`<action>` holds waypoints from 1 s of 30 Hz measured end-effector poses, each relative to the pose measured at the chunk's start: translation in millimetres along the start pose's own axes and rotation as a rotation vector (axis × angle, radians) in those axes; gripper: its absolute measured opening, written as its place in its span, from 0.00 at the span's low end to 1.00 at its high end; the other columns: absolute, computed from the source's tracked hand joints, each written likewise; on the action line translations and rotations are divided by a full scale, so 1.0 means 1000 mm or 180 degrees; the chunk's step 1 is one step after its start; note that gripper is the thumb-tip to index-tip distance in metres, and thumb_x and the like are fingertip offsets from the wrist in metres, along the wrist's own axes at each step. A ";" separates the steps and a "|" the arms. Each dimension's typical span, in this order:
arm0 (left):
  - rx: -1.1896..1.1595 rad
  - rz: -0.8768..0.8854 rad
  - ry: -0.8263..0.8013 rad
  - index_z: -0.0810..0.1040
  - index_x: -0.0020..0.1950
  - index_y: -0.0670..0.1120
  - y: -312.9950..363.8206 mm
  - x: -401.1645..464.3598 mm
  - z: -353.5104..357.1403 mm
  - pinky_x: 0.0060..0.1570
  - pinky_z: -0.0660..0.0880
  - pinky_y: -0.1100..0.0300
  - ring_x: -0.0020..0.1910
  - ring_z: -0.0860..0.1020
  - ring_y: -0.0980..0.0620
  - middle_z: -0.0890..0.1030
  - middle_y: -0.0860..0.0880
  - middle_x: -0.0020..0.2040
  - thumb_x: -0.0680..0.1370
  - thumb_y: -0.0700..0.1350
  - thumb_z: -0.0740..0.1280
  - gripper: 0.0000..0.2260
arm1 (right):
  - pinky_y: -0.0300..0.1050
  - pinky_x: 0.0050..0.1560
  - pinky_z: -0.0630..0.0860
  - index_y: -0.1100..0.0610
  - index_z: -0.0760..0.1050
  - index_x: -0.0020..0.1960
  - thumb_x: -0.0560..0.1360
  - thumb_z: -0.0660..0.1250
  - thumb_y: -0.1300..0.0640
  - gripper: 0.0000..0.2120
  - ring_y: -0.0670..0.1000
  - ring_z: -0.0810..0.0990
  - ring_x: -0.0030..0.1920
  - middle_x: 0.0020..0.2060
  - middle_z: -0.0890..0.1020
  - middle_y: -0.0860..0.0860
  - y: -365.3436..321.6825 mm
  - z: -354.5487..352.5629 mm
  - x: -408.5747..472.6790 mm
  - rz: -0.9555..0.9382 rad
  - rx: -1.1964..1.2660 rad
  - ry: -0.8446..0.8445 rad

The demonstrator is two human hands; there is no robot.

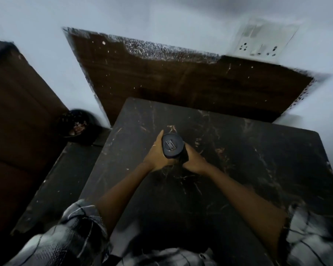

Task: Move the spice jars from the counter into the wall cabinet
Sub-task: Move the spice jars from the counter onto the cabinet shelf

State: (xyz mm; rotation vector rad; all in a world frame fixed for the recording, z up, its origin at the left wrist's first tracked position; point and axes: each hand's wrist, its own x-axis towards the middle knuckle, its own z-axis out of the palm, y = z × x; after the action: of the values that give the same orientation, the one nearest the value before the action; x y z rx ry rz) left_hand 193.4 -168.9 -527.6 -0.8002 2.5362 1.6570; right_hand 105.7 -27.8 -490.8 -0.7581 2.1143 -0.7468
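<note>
- Head view looks down on the jar [172, 145]: dark, round, black lid with a small label; it stands about mid-counter, though whether its base rests on the surface or is just lifted I cannot tell.
- My left hand [158, 155] wraps the jar's left side, fingers curled round it; my right hand [193, 160] grips the right side lower down, fingers hidden behind the body.
- I judge this to be the pick-up step; no other jars show.
- To do it well I should keep the jar upright, hold the body and not the lid in case the lid is loose, and lift straight before turning.
- Two hands give a sure hold, but one may need to free itself to open a cabinet door.
- Dark marbled counter [238, 169] lies under the jar.
- Behind it a brown wooden panel [181, 79] leans on the pale wall, with a socket plate [261, 43] upper right.
- Left stands a dark wooden unit [17, 112]; whether that is the cabinet is unclear.
</note>
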 end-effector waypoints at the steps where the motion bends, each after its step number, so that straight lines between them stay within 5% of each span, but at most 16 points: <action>1: -0.0023 0.0025 0.0030 0.43 0.77 0.47 -0.002 0.001 0.001 0.60 0.66 0.62 0.69 0.68 0.48 0.66 0.45 0.73 0.62 0.45 0.80 0.56 | 0.57 0.71 0.63 0.53 0.48 0.76 0.68 0.64 0.69 0.43 0.58 0.61 0.73 0.74 0.61 0.57 0.000 0.004 0.000 0.0064 0.0112 -0.0068; 7: 0.0084 0.0237 0.0302 0.58 0.71 0.51 -0.005 0.001 0.000 0.58 0.73 0.56 0.61 0.74 0.50 0.73 0.49 0.65 0.59 0.52 0.80 0.46 | 0.52 0.67 0.67 0.51 0.46 0.76 0.68 0.60 0.72 0.43 0.57 0.63 0.71 0.73 0.62 0.57 0.000 0.014 0.000 0.0331 0.0614 -0.0002; 12: -0.0092 0.0626 0.0518 0.64 0.64 0.59 0.027 0.002 -0.012 0.52 0.71 0.68 0.53 0.75 0.65 0.74 0.61 0.56 0.57 0.58 0.80 0.40 | 0.39 0.54 0.71 0.50 0.55 0.75 0.71 0.57 0.72 0.37 0.50 0.68 0.66 0.71 0.67 0.54 -0.005 -0.017 -0.010 0.0209 0.0964 0.0361; 15: -0.0370 0.0841 0.0526 0.63 0.62 0.63 0.067 0.005 -0.026 0.51 0.71 0.72 0.54 0.73 0.73 0.74 0.65 0.55 0.59 0.59 0.79 0.37 | 0.31 0.43 0.70 0.49 0.66 0.70 0.77 0.58 0.67 0.24 0.45 0.73 0.57 0.65 0.74 0.51 -0.019 -0.051 -0.020 -0.0066 0.1223 0.0909; 18: -0.0752 0.1068 0.0403 0.63 0.64 0.62 0.122 0.012 -0.042 0.58 0.73 0.59 0.60 0.73 0.59 0.73 0.59 0.61 0.62 0.59 0.78 0.36 | 0.40 0.49 0.75 0.45 0.75 0.56 0.78 0.60 0.60 0.13 0.49 0.77 0.57 0.59 0.78 0.51 -0.044 -0.092 -0.034 -0.0269 0.1873 0.1337; 23: -0.1808 0.1474 0.0199 0.68 0.62 0.51 0.235 0.003 -0.067 0.44 0.78 0.66 0.53 0.79 0.53 0.78 0.52 0.54 0.69 0.47 0.73 0.25 | 0.50 0.53 0.71 0.49 0.77 0.54 0.78 0.59 0.52 0.10 0.51 0.77 0.55 0.55 0.80 0.50 -0.085 -0.148 -0.071 -0.0743 0.3113 0.1265; 27: -0.2269 0.1793 -0.0107 0.70 0.67 0.42 0.311 -0.015 -0.079 0.57 0.76 0.47 0.59 0.77 0.40 0.78 0.40 0.61 0.72 0.54 0.67 0.27 | 0.56 0.59 0.73 0.50 0.76 0.60 0.71 0.61 0.42 0.21 0.56 0.79 0.58 0.57 0.81 0.54 -0.116 -0.182 -0.104 -0.1432 0.3844 0.0670; 30: -0.2392 0.1785 -0.0383 0.71 0.67 0.41 0.348 -0.032 -0.079 0.55 0.77 0.43 0.58 0.77 0.36 0.78 0.37 0.59 0.71 0.60 0.63 0.31 | 0.60 0.60 0.73 0.52 0.74 0.63 0.70 0.63 0.41 0.25 0.60 0.76 0.62 0.58 0.80 0.56 -0.139 -0.196 -0.125 -0.1849 0.3928 0.0391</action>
State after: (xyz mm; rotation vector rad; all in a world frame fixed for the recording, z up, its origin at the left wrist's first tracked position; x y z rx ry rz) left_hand 96.7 -115.6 -186.5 0.0732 2.1375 2.7870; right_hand 54.2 20.8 -230.0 -0.5730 1.0849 -2.1271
